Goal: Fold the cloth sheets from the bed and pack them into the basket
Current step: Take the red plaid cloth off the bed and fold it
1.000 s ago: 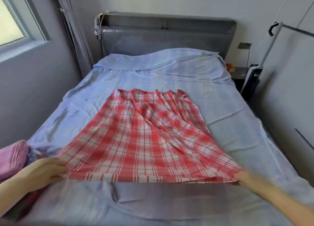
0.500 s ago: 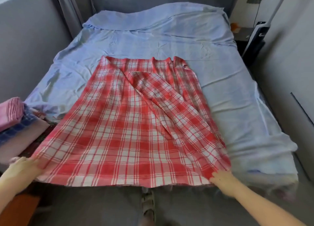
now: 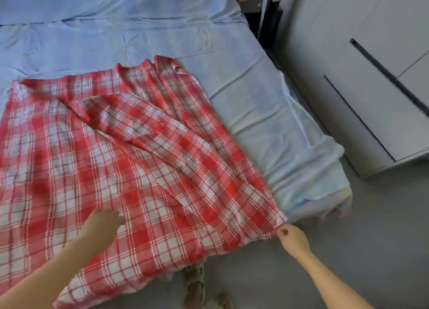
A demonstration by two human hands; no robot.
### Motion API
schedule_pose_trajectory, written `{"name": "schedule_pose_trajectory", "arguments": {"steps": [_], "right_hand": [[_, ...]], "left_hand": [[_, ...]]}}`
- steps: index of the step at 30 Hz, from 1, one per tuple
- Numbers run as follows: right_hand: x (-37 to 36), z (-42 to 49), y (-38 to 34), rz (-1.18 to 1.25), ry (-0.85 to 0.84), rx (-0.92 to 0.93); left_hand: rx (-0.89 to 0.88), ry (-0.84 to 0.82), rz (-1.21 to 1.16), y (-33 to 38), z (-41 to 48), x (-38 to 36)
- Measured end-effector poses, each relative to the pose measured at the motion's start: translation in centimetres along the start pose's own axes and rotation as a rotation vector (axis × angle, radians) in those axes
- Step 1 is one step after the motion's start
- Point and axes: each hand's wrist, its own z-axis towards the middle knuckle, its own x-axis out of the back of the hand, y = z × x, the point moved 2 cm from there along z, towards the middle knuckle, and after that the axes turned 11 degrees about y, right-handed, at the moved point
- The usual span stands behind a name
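Two hands are on the job, and you have them doing different things. Your right hand [image 3: 293, 237] pinches the near right corner of the red checked cloth [image 3: 120, 160], fingers curled tight on the hem just past the foot of the bed [image 3: 243, 88]. Your left hand [image 3: 103, 223] lies on top of the cloth, near its front edge and toward the middle; its fingers look loosely extended, pressing or about to gather the fabric, though motion blur keeps you from reading them finely.

The cloth is spread over the pale blue sheet [image 3: 162, 30], with its near edge hanging off the foot of the bed toward you. Its long run goes left to right across your view, and the left part passes out of frame. A diagonal ridge of bunched fabric crosses it from the far left toward the corner you hold.

What the next fold likely turns on is this: the held corner sits at the cloth's right end, and the bulk of the cloth lies to the left and away from it. Your right hand is the one placed to carry that corner across, while your left sits nearer the middle, where a crease would form.

No basket shows here. No brand, label or readable writing appears on the cloth or on the white cabinet [image 3: 371, 88] beside the bed.
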Motion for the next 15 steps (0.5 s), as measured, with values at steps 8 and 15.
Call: {"name": "schedule_pose_trajectory", "arguments": {"steps": [8, 15], "right_hand": [[-2.4, 10.1, 0.8, 0.307, 0.178, -0.23], [-5.8, 17.1, -0.8, 0.294, 0.211, -0.15]], "left_hand": [[-0.186, 0.317, -0.231, 11.3, 22.0, 7.7], [-0.409, 0.587, -0.446, 20.5, 33.4, 10.7]]}}
